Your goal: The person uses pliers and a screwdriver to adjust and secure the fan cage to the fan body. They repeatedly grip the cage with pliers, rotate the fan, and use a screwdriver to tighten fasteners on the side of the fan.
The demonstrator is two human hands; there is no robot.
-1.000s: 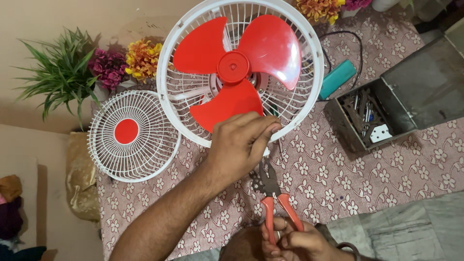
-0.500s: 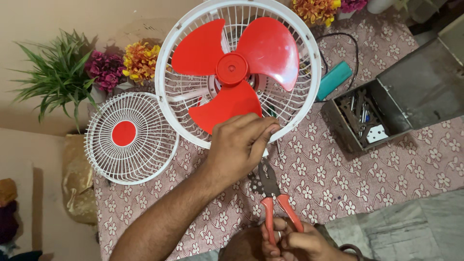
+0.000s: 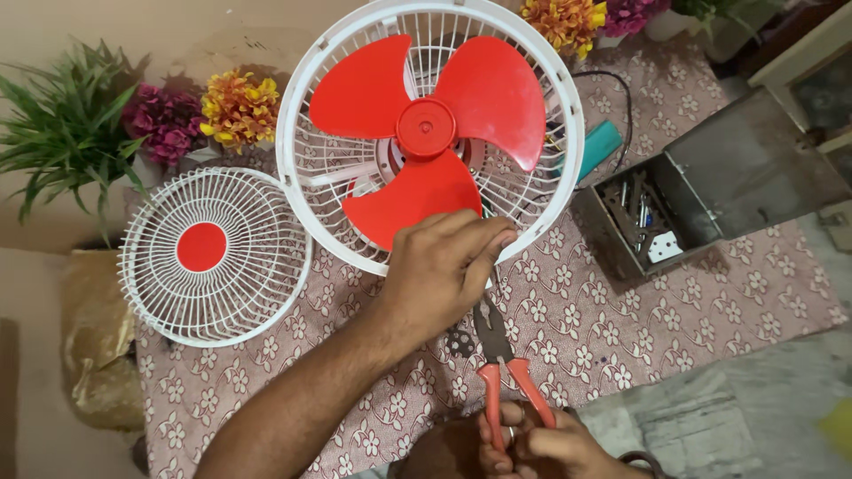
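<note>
A white table fan (image 3: pixel 559 106) lies face up on a floral cloth, its front grille off, with three red blades (image 3: pixel 426 133) exposed. My left hand (image 3: pixel 439 270) rests on the fan's lower rim, fingers pinched together at the cage edge. My right hand (image 3: pixel 537 443) grips the orange handles of pliers (image 3: pixel 497 346), whose jaws reach up under my left hand toward the rim. What the jaws hold is hidden.
The detached white front grille (image 3: pixel 213 257) with a red centre lies left of the fan. An open metal toolbox (image 3: pixel 683 204) with tools sits on the right. A teal object (image 3: pixel 599 146) lies beside the fan. Potted plant (image 3: pixel 62 133) and flowers (image 3: pixel 209 111) line the far side.
Hands, pliers and fan hold nearly the same pose; only the view has shifted slightly.
</note>
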